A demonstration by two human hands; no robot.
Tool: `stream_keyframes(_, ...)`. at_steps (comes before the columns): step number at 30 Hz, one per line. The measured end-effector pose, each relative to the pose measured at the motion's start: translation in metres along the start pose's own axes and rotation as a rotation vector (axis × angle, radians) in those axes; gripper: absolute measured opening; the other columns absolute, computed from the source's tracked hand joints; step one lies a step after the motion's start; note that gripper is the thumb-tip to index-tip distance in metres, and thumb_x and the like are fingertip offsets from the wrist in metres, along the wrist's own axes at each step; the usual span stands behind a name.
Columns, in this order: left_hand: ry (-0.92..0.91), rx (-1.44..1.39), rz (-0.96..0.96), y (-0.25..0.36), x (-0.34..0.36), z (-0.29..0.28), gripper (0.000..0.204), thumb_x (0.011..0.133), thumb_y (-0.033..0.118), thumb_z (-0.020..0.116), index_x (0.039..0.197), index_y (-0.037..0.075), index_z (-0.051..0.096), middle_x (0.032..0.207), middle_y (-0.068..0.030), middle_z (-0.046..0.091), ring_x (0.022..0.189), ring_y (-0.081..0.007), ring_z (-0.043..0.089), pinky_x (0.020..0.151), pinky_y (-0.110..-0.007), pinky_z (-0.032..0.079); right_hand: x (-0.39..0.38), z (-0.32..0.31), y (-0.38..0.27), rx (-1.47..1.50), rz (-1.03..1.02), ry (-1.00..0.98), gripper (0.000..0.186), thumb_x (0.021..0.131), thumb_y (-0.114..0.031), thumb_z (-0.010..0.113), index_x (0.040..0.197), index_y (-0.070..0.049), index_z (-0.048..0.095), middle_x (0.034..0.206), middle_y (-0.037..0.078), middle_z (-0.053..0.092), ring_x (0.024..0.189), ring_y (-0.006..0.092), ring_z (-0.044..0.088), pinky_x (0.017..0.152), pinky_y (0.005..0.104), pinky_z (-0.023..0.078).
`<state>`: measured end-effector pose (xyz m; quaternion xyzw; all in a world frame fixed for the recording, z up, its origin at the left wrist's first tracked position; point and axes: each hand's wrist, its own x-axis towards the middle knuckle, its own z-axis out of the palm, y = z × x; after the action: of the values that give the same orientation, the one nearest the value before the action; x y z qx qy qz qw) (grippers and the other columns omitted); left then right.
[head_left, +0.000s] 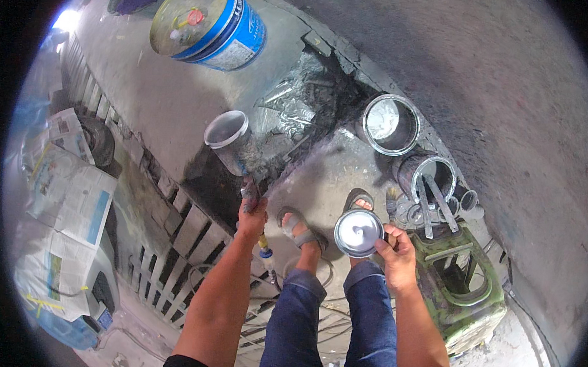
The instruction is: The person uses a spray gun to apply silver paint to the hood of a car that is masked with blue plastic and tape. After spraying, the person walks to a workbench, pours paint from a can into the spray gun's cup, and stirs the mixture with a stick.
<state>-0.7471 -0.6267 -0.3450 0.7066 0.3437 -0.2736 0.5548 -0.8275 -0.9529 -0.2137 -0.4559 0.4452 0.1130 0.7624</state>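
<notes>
My left hand (pixel 253 218) is closed around the dark, paint-stained grip of a spray gun. Its grey cup (pixel 227 131) is uncovered and stands out beyond my fingers, tilted; the cup's bottom inside cannot be made out. Below that hand hangs a hose fitting (pixel 265 248) in yellow and blue. In my right hand (pixel 399 257) is a metal mug (pixel 359 232), held by its side with thumb and fingers. Silvery-grey liquid shows inside the mug, with a lighter swirl in it. The two hands are apart, with the mug over my right foot.
To the right stand a paint-smeared can (pixel 390 125) and another can (pixel 432 176) with flat sticks in it. Beside them is a green plastic stool (pixel 463 283). A blue-banded bucket (pixel 241 40) stands far left. Newspaper (pixel 74 193) covers an object at left; slats and hose lie underfoot.
</notes>
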Motion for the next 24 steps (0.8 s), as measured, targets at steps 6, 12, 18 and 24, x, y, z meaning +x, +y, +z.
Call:
stream_keyframes(6,-0.026,-0.004,0.001,-0.005,0.0,-0.003,0.02,0.087,0.024,0.062,0.094,0.012,0.048,0.058,0.0003,0.046,0.045,-0.0111,0.041,0.039,-0.028,0.03,0.002,-0.005,0.013,-0.044,-0.04,0.003,0.031,0.08,0.004,0.064,0.109,0.0,0.055,0.082,-0.007,0.046,0.069,0.0022,0.039,0.065,0.0168,0.035)
stream_keyframes(12,-0.067,0.101,0.035,0.006,-0.014,0.007,0.027,0.088,0.019,0.06,0.108,0.007,0.045,0.086,-0.0052,0.055,0.073,-0.0178,0.061,0.056,-0.029,0.045,0.001,-0.003,0.011,-0.026,-0.032,0.011,0.031,0.081,0.004,0.064,0.11,0.001,0.054,0.082,-0.006,0.049,0.072,0.0029,0.042,0.067,0.0176,0.037)
stream_keyframes(18,0.153,0.599,0.571,-0.028,-0.022,0.01,0.034,0.085,0.009,0.061,0.114,-0.001,0.046,0.108,-0.0139,0.045,0.086,-0.0296,0.057,0.075,-0.038,0.046,-0.002,-0.003,0.007,-0.078,-0.024,0.021,0.031,0.081,0.005,0.062,0.11,0.001,0.054,0.087,-0.001,0.055,0.076,0.0061,0.05,0.068,0.0213,0.043)
stream_keyframes(24,-0.024,0.505,0.619,0.02,-0.076,0.043,0.028,0.079,0.001,0.059,0.106,-0.001,0.052,0.109,-0.0197,0.054,0.101,-0.0334,0.054,0.085,-0.039,0.043,-0.019,-0.013,0.006,0.015,-0.001,0.017,0.03,0.08,0.007,0.061,0.108,0.0,0.055,0.089,-0.001,0.056,0.077,0.0059,0.05,0.069,0.0209,0.043)
